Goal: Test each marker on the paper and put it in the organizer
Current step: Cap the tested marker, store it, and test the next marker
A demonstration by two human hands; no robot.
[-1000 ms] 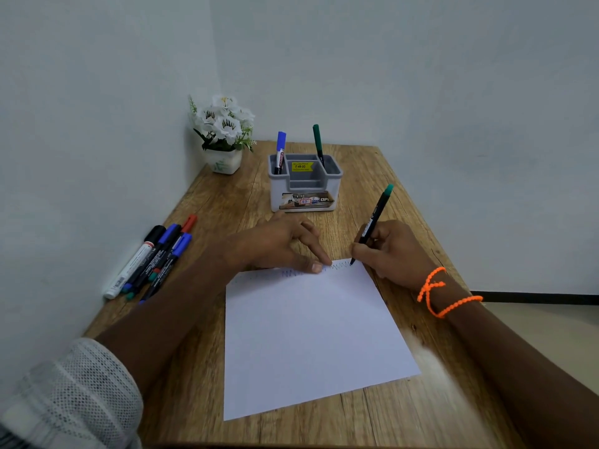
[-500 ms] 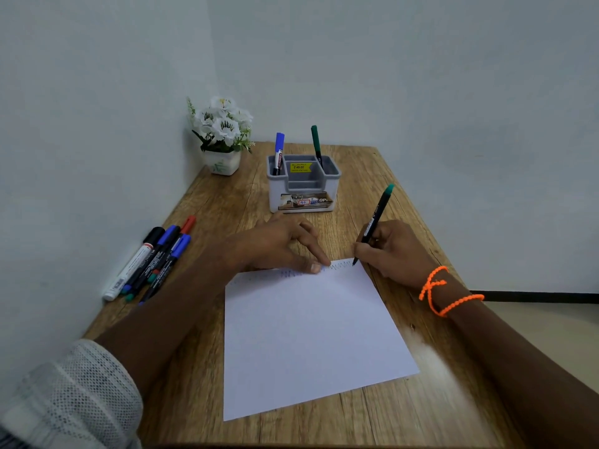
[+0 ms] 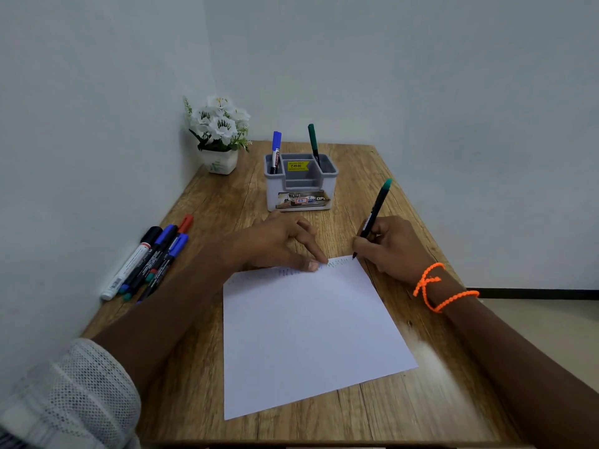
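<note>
Two markers already stand in the organizer (image 3: 299,183). The right hand (image 3: 393,246) pinches a green marker (image 3: 372,218), tip on the paper's (image 3: 308,335) far corner, testing; the left hand (image 3: 275,244) presses the sheet flat-fingered. Next, probably capping and dropping it in.

Place: you sit at a plain study or office corner.
Evidence: wooden counter (image 3: 372,413) against bare walls, organizer (image 3: 299,189), flower pot (image 3: 218,160).
</note>
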